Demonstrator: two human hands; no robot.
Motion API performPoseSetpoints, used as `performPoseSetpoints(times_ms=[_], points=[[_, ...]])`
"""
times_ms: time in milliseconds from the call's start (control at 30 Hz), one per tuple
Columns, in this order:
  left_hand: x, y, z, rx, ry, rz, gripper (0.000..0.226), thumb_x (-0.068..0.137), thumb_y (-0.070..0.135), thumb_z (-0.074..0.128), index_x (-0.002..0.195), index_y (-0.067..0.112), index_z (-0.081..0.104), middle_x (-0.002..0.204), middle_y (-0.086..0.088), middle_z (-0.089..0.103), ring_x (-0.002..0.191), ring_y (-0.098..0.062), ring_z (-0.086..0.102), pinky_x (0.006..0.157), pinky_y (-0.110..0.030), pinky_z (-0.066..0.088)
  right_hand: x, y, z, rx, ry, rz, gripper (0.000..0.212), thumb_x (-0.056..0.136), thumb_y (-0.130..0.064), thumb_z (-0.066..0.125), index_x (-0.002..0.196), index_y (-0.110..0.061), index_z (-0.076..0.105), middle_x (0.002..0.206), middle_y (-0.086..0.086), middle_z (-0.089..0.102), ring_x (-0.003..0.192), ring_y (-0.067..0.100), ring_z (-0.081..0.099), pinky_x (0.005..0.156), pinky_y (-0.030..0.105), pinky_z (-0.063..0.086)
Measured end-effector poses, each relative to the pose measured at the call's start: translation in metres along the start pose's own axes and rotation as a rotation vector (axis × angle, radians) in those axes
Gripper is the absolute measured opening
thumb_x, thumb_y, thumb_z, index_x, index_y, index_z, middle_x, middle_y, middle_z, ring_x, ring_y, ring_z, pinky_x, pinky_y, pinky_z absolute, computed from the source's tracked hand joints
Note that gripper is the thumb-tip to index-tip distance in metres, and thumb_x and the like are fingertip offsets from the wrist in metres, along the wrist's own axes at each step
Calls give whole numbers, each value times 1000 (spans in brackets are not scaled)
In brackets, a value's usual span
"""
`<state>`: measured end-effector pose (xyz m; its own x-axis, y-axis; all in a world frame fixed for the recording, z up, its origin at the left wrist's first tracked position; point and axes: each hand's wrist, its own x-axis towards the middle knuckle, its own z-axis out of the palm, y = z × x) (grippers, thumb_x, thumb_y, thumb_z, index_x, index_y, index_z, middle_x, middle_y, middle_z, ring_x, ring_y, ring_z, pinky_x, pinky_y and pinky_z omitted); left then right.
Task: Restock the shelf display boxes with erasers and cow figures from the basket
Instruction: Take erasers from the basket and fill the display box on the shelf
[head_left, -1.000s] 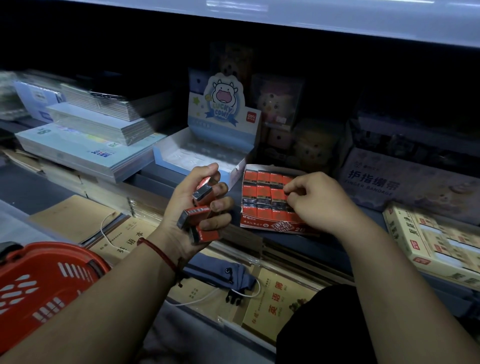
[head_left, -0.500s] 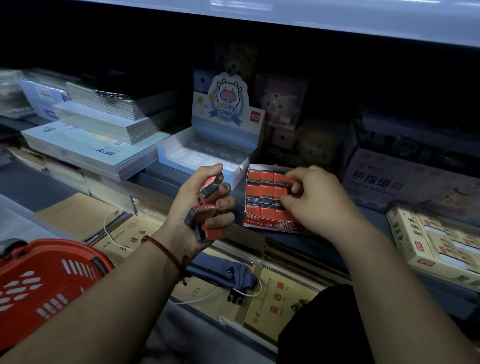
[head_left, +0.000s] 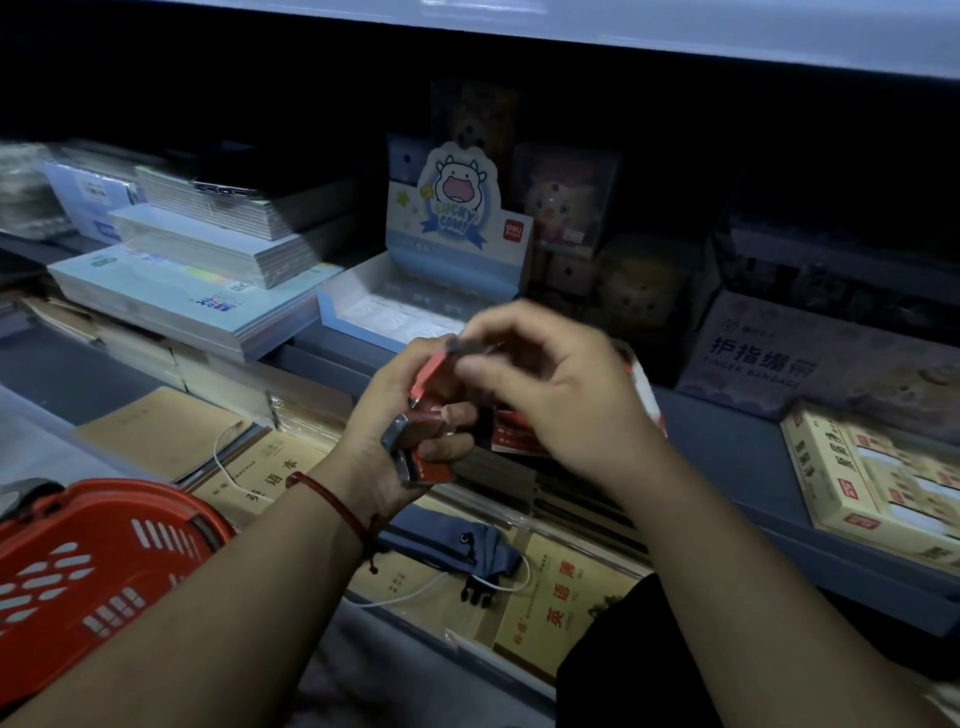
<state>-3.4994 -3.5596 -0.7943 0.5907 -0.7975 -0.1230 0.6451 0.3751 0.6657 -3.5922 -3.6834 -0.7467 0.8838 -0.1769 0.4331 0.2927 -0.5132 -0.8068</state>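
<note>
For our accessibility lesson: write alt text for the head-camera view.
A left hand grips several red erasers while the right hand pinches the top eraser, near a red eraser box on a dim shop shelf. A red basket sits lower left.

Two hands meet over a fistful of erasers at a dim stationery shelf.

The left hand (head_left: 371, 436), a red cord (head_left: 332, 499) on its wrist, grips a stack of red-and-black erasers (head_left: 428, 422). The right hand (head_left: 561, 400), blurred, pinches the top eraser (head_left: 431, 371) between thumb and forefinger. At 12 o'clock from the hands stands the Lucky Cow display box (head_left: 457, 218). At 3 o'clock the red eraser box (head_left: 511, 436) shows only in strips behind the right hand, with the finger bandage box (head_left: 769, 358) beyond. The red basket (head_left: 104, 566) sits at 8 o'clock, stacked notebooks (head_left: 197, 291) at 10 o'clock, and a blue pouch (head_left: 447, 540) at 6 o'clock.
</note>
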Motion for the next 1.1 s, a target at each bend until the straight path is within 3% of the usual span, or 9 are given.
performPoseSetpoints(times_ms=[67,133,300,400,500,600,700,1100], points=[[0,0,-3,-34,30,-12,25,87,34,70,84,12,57,65,4,49,41,-6,44,29,-15,30,4,1,-7,259,107,82,14,90,-1,70,97,-13,67,84,8,70,74,21,70,71,34,59],[0,0,-6,-17,65,-36,30,89,36,69,72,15,54,59,5,48,37,-6,38,30,-15,25,5,4,-15,320,189,144,11,89,1,70,97,-7,68,79,5,71,70,19,71,68,29,59],[0,1,-4,12,78,-61,38,91,38,68,64,17,51,56,3,47,36,-6,35,31,-15,24,-1,17,-40,129,222,310,12,89,-9,75,100,-8,71,79,13,75,63,16,68,59,25,55],[1,0,-3,10,81,-77,39,91,39,67,63,17,51,55,3,47,35,-6,34,31,-15,24,-4,24,-54,-16,265,360,9,88,-16,76,96,-14,73,76,8,75,54,7,60,51,18,46],[2,-1,-1,11,83,-85,41,92,39,66,62,17,51,55,3,46,36,-6,32,33,-15,20,-6,29,-61,-86,293,386,6,87,-21,77,92,-20,74,76,1,76,57,0,63,60,24,50],[5,-3,0,3,80,-87,40,92,39,65,61,18,52,55,4,46,37,-5,31,36,-16,17,-8,33,-66,-122,293,414,3,89,-23,76,92,-23,74,81,-4,77,77,8,74,75,38,61],[6,-3,1,11,77,-99,42,93,39,65,59,17,51,55,3,46,36,-6,31,36,-16,17,-8,35,-70,-152,302,411,3,90,-23,75,92,-25,74,83,-4,77,81,11,75,79,43,62],[6,-5,5,-3,101,-122,45,94,38,63,59,15,48,53,2,44,31,-6,34,29,-14,24,-9,52,-75,-357,295,445,9,89,-25,76,91,-22,68,73,-4,72,73,6,70,60,25,54]])
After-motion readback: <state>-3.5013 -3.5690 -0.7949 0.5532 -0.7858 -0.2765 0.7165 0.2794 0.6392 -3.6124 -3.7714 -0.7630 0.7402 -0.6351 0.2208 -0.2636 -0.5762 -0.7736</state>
